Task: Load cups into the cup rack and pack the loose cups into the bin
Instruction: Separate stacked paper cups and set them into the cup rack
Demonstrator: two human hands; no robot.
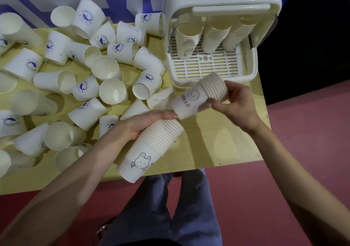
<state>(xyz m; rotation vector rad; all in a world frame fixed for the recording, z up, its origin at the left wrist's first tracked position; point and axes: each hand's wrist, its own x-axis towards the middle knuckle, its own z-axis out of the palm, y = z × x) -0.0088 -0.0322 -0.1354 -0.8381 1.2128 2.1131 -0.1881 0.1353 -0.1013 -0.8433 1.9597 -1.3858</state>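
Right now we hold two nested stacks of paper cups over the near edge of the counter. Our left hand cups the longer stack from above, fingers laid along its rims, with the bunny-printed outer cup pointing back toward us. Our right hand is closed around the rim end of the shorter stack, which tilts with its base toward the left hand, the two stacks nearly touching.

Just beyond the right hand sits the cup rack, a white lidded unit with a slatted tray. Three stacks of cups already lean inside along its back, while the front of the tray is bare, so we judge the rack loading is partly done, with room left for what we hold.

To the left, many loose cups with a blue whale logo lie scattered across the counter, on their sides or mouth up. We can make out no bin in view, and none of those cups looks packed, so that half of the job seems untouched
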